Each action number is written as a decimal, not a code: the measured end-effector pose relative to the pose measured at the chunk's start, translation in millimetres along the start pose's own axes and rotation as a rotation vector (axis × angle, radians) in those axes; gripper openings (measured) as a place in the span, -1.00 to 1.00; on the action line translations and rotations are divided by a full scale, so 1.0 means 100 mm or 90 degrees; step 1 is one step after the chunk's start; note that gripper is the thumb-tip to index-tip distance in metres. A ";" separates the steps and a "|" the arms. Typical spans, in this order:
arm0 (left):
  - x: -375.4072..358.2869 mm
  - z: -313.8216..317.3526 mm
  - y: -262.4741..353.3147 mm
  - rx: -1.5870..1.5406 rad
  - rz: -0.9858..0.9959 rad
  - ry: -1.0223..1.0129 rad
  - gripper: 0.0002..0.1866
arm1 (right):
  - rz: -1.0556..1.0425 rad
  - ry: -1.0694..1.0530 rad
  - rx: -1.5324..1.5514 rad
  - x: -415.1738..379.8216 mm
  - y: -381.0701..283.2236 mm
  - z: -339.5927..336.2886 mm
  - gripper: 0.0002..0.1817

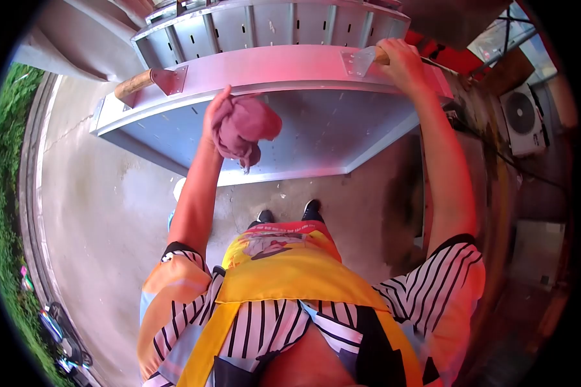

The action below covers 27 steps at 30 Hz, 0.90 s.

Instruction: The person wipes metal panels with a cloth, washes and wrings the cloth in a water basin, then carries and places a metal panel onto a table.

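Observation:
A bunched mauve cloth (242,128) is in my left hand (214,116), in front of the metal panel. My right hand (400,61) is wrapped round the right wooden handle (382,56) on the pale metal strip (258,69). Toward the left end of that strip, another wooden handle (134,84) sits on a metal bracket. Below the strip, a wide grey metal surface (323,129) slopes down inside a raised rim.
Slotted metal racking (271,29) stands behind the strip. An outdoor fan unit (523,119) and a cable are on the right. Grey curtain fabric (90,39) hangs at the upper left, with green plants (6,193) along the left edge.

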<state>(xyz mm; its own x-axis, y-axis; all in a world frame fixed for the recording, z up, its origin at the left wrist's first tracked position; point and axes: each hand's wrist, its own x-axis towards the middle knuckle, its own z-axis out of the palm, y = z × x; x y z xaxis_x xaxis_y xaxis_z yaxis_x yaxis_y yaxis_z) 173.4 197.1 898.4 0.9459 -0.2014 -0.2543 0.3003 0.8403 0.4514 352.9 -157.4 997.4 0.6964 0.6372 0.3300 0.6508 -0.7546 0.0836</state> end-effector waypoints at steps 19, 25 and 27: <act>-0.17 -1.32 -1.83 -0.171 -0.119 -0.064 -0.28 | 0.496 -0.226 1.216 -2.99 -1.72 1.39 -0.34; -0.60 -0.50 -2.24 -0.044 -0.047 0.031 -0.46 | 0.534 -0.257 1.341 -2.70 -2.39 1.51 -0.27; -0.65 -0.77 -2.13 0.083 -0.075 0.055 -0.51 | 0.494 -0.293 1.272 -2.77 -2.36 1.82 -0.25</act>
<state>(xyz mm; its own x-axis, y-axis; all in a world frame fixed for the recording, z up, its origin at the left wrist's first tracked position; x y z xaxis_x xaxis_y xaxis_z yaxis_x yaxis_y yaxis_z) 38.1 70.1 753.1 0.8909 -0.2462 -0.3816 0.4270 0.7401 0.5194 61.7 -127.7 715.3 0.7062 0.5843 -0.3998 -0.5560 0.1080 -0.8242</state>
